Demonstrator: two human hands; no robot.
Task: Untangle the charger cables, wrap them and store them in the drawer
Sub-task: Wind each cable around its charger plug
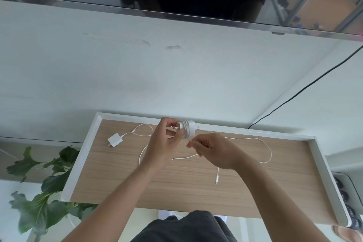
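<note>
charger cable (pixel 253 138), partly coiled on its adapter (pixel 189 128). the left hand (pixel 165 141) curls round the adapter's pronged end, and the right hand (pixel 214 151) pinches the strand beside the coil. risk: a slack pinch would let the turns spring loose. the free length may also snag the second charger (pixel 115 139), since the two leads seem to cross under the wrists, though that is unclear. from the right hand the cable trails right and near across the open drawer (pixel 86 151).
</note>
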